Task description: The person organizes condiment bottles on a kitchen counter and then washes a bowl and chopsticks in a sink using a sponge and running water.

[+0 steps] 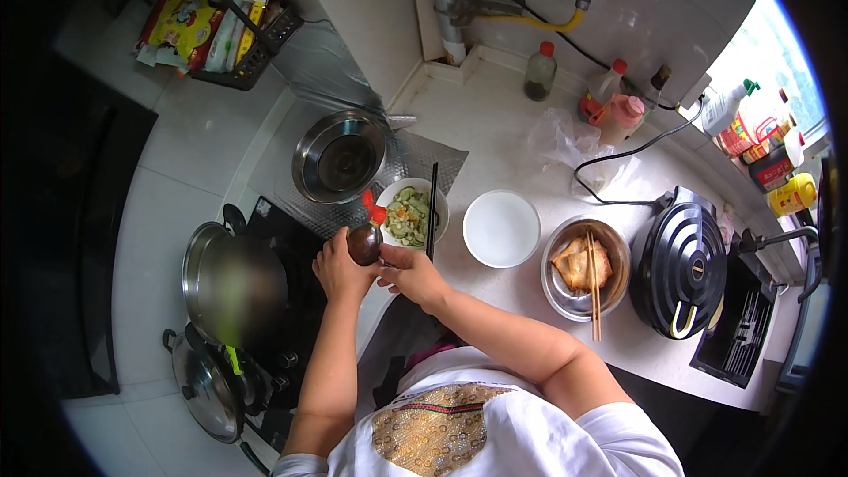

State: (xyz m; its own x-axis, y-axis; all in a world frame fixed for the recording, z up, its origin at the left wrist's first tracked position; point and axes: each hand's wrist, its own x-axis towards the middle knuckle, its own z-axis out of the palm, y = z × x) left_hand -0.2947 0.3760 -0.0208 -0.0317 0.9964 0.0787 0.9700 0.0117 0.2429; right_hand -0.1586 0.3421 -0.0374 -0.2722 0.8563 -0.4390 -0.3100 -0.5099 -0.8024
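Note:
Both my hands are on a small bottle [364, 245] of dark contents with a red cap, its flap seemingly raised. My left hand [343, 269] wraps around its left side. My right hand [413, 276] grips it from the right, fingers curled at its base. The bottle is at the near left edge of a white bowl [444, 203] that holds sliced green vegetables [406, 219] with yellowish bits. Dark chopsticks [434, 190] rest across that bowl's right side. Part of the bottle is hidden by my fingers.
A white bowl [501, 230] and a steel bowl [549, 290] with browned food and chopsticks stand to the right. A round black appliance [678, 265] is farther right. A steel basin [309, 159] lies behind. At left, a pan [190, 274] and a lidded pot [209, 389] sit by the stove.

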